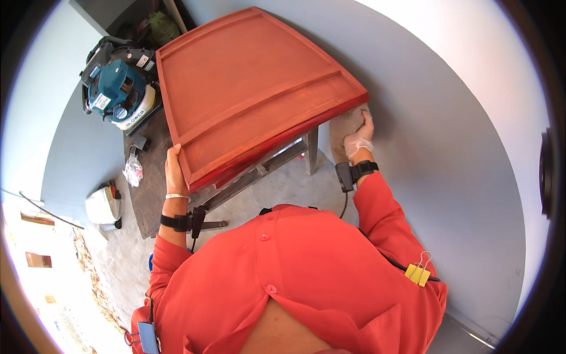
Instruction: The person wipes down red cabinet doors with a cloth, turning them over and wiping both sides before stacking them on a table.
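A reddish-brown wooden panel (252,75) with a raised frame and a crossbar lies tilted before me. Its near edge is a brighter red. My left hand (175,171) grips the panel's left side by the near corner, thumb on the frame and fingers mostly hidden beneath. At the right near corner, my right hand (360,137) holds the panel from below, its fingertips partly hidden. Thin clear plastic film (359,147) covers that palm and wrist. A grey-brown flat thing (340,132) shows beside this hand; I cannot tell what it is.
Under the panel stands a dark wooden table (148,194) with a wooden leg (311,150). A teal blower (119,88) rests on it, near a small plastic bag (133,170). A grey wall (442,155) rises close on the right. A white sack (102,205) lies on the concrete floor (124,261).
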`<state>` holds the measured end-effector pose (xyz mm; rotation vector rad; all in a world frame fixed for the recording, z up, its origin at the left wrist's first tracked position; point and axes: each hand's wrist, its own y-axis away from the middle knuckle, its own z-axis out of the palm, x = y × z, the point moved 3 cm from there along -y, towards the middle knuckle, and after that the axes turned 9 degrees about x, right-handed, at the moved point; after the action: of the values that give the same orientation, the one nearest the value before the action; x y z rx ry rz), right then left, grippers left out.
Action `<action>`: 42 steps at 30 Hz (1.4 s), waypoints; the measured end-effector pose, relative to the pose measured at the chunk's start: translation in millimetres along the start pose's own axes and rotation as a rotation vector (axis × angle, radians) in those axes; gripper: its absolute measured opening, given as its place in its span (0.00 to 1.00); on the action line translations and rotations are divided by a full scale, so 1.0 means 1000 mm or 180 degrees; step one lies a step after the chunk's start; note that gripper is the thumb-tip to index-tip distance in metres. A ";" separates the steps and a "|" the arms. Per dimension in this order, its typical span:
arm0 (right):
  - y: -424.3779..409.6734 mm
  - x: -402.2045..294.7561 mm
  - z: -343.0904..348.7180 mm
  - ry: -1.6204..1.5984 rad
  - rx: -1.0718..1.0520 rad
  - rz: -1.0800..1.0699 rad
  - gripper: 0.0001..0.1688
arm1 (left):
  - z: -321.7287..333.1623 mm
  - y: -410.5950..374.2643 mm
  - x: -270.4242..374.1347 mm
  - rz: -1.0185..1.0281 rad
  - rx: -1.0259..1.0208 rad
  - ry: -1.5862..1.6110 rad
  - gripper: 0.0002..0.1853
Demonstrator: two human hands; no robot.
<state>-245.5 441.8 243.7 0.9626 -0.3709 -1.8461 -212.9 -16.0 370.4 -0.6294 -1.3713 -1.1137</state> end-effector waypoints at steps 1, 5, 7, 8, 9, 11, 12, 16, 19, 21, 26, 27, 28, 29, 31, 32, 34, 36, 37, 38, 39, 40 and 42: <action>0.010 0.015 0.006 -0.0096 -0.0104 0.0057 0.18 | -0.005 -0.005 -0.002 -0.0029 -0.0006 0.0019 0.24; 0.052 0.032 0.017 -0.0078 -0.0439 0.0172 0.18 | -0.004 0.002 -0.002 -0.0052 0.0014 -0.0075 0.25; 0.044 0.052 0.011 0.0418 -0.1136 -0.0482 0.16 | 0.004 0.004 -0.003 -0.0089 -0.0046 0.0002 0.25; 0.041 0.071 -0.002 0.1170 -0.1058 -0.0888 0.13 | 0.006 0.004 -0.007 -0.0119 -0.0050 0.0043 0.25; 0.084 0.078 0.004 0.1961 -0.1091 -0.0448 0.14 | 0.004 0.004 -0.012 -0.0124 -0.0075 0.0080 0.25; 0.089 0.104 0.008 0.2169 -0.3649 -0.1093 0.14 | 0.024 0.017 -0.013 -0.0136 -0.0322 0.0134 0.25; 0.085 0.118 0.010 0.1642 -0.5611 -0.0029 0.15 | 0.032 0.019 -0.011 -0.0112 -0.0408 0.0142 0.25; 0.150 0.138 0.003 0.2793 -0.2837 -0.0511 0.17 | 0.019 0.009 -0.002 -0.0057 -0.0502 0.0303 0.25; 0.126 0.098 -0.008 0.1126 -0.1800 0.0211 0.18 | 0.011 0.003 0.022 -0.0027 -0.0449 0.0406 0.24; 0.095 0.070 -0.019 0.0354 -0.1311 0.0003 0.16 | 0.005 -0.010 0.025 -0.0085 -0.0451 0.0364 0.23; 0.099 0.053 0.012 -0.0524 -0.1171 0.0002 0.14 | -0.003 -0.011 0.010 0.0015 -0.0337 0.0260 0.24; 0.110 0.067 0.017 -0.0568 -0.1119 0.0010 0.14 | 0.003 -0.004 0.012 0.0000 -0.0375 0.0264 0.24; 0.128 0.085 0.019 -0.0278 -0.1267 -0.0071 0.16 | -0.004 -0.007 0.009 0.0081 -0.0299 0.0193 0.25; 0.146 0.102 0.021 0.0011 -0.1419 -0.0151 0.18 | -0.008 -0.011 0.005 0.0160 -0.0310 -0.0001 0.25; 0.164 0.135 0.018 -0.0033 -0.1874 0.0187 0.22 | -0.013 -0.015 -0.001 0.0288 -0.0340 -0.0427 0.25; 0.171 0.145 0.011 0.0387 -0.1884 0.0297 0.25 | -0.013 -0.016 -0.004 0.0393 -0.0358 -0.0647 0.25; 0.179 0.172 -0.003 0.0385 -0.2350 0.0621 0.25 | -0.012 -0.014 -0.005 0.0430 -0.0262 -0.1075 0.23; 0.186 0.199 -0.014 0.0685 -0.2373 0.1023 0.25 | -0.019 -0.022 -0.009 0.0432 -0.0253 -0.1189 0.24; 0.196 0.203 -0.013 0.0850 -0.2291 0.1114 0.24 | -0.021 -0.026 -0.012 0.0462 -0.0246 -0.1256 0.24; 0.204 0.209 -0.014 0.1015 -0.2207 0.1202 0.23 | -0.023 -0.028 -0.015 0.0491 -0.0243 -0.1323 0.25; 0.214 0.218 -0.016 0.1187 -0.2645 0.1244 0.23 | -0.024 -0.027 -0.018 0.0595 -0.0231 -0.1390 0.26; 0.224 0.227 -0.018 0.1339 -0.3085 0.1272 0.24 | -0.022 -0.028 -0.018 0.0713 -0.0232 -0.1468 0.27; 0.238 0.245 -0.020 0.1681 -0.3478 0.0971 0.23 | -0.020 -0.030 -0.019 0.0663 -0.0343 -0.1752 0.28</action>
<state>-131.1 120.5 267.7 0.5171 0.7214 -1.1513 -227.5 -40.4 341.6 -1.1924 -1.6653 -0.8808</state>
